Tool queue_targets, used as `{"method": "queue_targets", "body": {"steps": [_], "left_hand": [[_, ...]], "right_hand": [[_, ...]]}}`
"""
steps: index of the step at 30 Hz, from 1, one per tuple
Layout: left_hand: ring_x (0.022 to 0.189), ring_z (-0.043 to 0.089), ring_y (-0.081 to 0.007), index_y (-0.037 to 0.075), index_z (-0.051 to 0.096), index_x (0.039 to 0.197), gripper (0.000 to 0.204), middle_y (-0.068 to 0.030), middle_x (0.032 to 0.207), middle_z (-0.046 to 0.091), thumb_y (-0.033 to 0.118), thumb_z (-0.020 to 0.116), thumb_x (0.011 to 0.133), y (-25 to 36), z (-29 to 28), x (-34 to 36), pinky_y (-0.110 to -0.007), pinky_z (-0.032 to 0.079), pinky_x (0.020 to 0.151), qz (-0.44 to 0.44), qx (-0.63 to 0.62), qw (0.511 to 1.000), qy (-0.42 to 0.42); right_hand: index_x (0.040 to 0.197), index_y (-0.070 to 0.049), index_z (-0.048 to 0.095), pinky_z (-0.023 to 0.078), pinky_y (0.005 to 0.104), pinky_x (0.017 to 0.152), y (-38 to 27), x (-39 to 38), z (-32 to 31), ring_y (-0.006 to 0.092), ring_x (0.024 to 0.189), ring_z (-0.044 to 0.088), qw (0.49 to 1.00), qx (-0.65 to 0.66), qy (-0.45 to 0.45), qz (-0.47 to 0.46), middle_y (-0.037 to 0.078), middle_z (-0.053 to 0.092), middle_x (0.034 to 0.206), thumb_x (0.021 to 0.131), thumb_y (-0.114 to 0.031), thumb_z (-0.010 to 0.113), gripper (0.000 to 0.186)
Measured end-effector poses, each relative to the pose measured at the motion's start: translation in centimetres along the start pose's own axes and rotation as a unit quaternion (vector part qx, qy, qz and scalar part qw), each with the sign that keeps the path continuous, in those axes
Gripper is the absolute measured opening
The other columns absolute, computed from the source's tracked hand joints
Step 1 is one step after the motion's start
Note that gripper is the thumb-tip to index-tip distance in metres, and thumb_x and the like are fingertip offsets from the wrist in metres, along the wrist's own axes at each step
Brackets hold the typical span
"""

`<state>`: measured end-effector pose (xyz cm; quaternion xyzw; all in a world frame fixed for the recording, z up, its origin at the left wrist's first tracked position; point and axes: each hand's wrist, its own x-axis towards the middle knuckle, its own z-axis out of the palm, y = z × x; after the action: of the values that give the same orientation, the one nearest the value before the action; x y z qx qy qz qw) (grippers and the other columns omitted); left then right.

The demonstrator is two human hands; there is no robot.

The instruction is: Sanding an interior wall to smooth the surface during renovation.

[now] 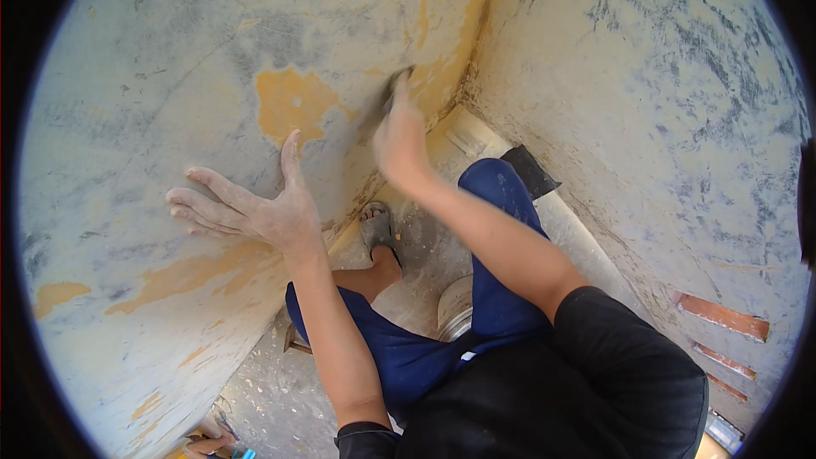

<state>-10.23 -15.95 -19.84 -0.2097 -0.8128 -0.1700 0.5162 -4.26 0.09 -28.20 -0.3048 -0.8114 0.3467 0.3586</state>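
My left hand [268,212], pale with dust, has its fingers spread and holds nothing. It is against or just in front of the patchy white wall [187,110], below a bare yellow patch [293,102]. Higher up and closer to the corner, my right hand [401,146] is closed, with one finger stretched along a dark flat piece [395,89] pressed to the same wall. Motion smears this hand, and whether the piece is sandpaper or a scraper I cannot tell.
A second scuffed wall [663,85] meets the first at a corner on the right; it has slots showing red brick [722,317]. A black sheet [531,170] lies on the ledge by my knee. A round bucket [455,306] stands between my legs. Someone's limb [208,442] shows at lower left.
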Motion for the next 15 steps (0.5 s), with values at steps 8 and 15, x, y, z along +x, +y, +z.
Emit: {"method": "queue_targets", "body": {"steps": [8, 15], "left_hand": [[0.159, 0.007, -0.0451, 0.003, 0.028, 0.164, 0.129, -0.0241, 0.173, 0.009, 0.064, 0.09, 0.069, 0.2, 0.1, -0.1, -0.069, 0.009, 0.122, -0.015, 0.004, 1.0, -0.01], [0.159, 0.009, -0.0433, 0.005, 0.028, 0.164, 0.129, -0.0214, 0.173, 0.012, 0.064, 0.09, 0.068, 0.4, 0.3, -0.3, -0.07, 0.015, 0.122, -0.015, 0.012, 1.0, -0.009]], "right_hand": [[0.155, 0.021, 0.011, 0.042, 0.0473, 0.114, -3.4, -2.4, -0.2, 0.0557, 0.135, 0.046, 0.996, 0.059, -0.071, 0.009, 0.05, 0.032, 0.149, 0.086, 0.016, 0.044, 0.076], [0.155, 0.021, 0.014, 0.039, 0.0497, 0.117, -2.4, -2.0, 0.3, 0.0568, 0.139, 0.04, 0.997, 0.07, -0.011, 0.02, 0.05, 0.028, 0.152, 0.084, 0.019, 0.042, 0.076]]}}
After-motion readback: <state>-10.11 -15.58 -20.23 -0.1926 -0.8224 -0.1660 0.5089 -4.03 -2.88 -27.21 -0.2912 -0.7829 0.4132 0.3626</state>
